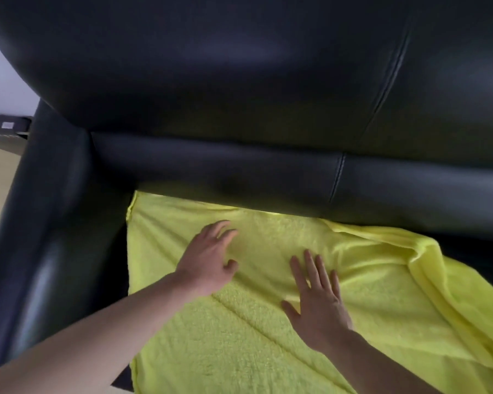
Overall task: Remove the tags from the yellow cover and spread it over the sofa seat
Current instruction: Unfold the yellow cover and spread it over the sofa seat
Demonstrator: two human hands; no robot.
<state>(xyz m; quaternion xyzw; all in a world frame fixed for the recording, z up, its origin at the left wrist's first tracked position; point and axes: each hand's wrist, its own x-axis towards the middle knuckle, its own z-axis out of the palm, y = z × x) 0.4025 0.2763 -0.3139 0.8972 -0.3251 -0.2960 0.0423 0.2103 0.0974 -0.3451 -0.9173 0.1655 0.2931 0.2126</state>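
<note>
Both hands are lying open on the yellow cover [282, 280], holding nothing. In the centre of the frame the left hand [208, 263] is resting on the fabric with its fingers slightly curved and reaching toward the crease under the sofa backrest [239, 81]. Lower centre right, the right hand [316, 300] is pressing flat, its fingers straight and a little spread.

The cover is lying over the sofa seat, filling the lower half of the frame. Its far edge is sitting right at the gap below the backrest, and its left edge is running beside the dark armrest [49, 223] at the left of the frame. No tags are showing anywhere on the visible fabric, so the step in hand is probably the smoothing.

To do that well, the palms should be sweeping outward from the middle, keeping the left side pinned while the right works toward the rumpled fold [421, 260] at the right of the frame, where the cloth is standing up in a ridge. A diagonal crease running across the lower centre also needs flattening. The far edge would probably hold better tucked into the gap under the backrest.
</note>
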